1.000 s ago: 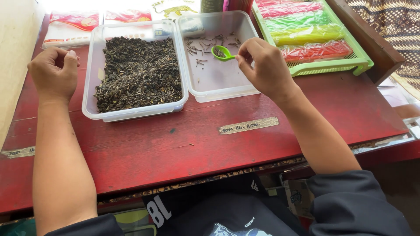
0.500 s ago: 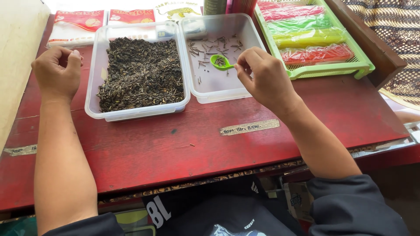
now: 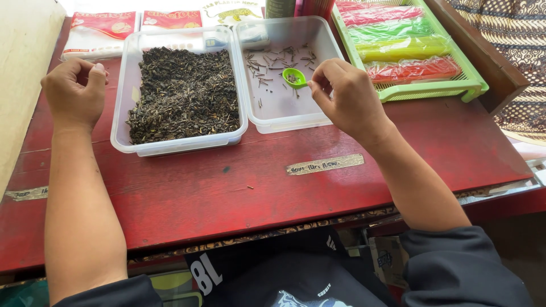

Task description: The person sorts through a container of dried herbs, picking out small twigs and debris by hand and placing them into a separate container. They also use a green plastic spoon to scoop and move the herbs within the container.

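Observation:
My right hand point(image 3: 348, 99) pinches the handle of a small green spoon point(image 3: 295, 78), which holds a little dark tea over the right clear tray point(image 3: 288, 120). That tray carries only scattered dark stems and bits. A second clear tray point(image 3: 177, 146) to its left is full of dark loose tea leaves. My left hand point(image 3: 74, 94) rests as a closed fist on the red table point(image 3: 227, 182), just left of the full tray; nothing shows in it.
A green basket point(image 3: 438, 89) with red, green and yellow packets sits at the right. Red and white sachets point(image 3: 99, 31) lie behind the trays. A paper label strip point(image 3: 324, 164) is stuck to the table. A wooden edge borders the right side.
The green spoon and my right hand have stayed over the right tray, shifting only slightly. My left fist has not moved.

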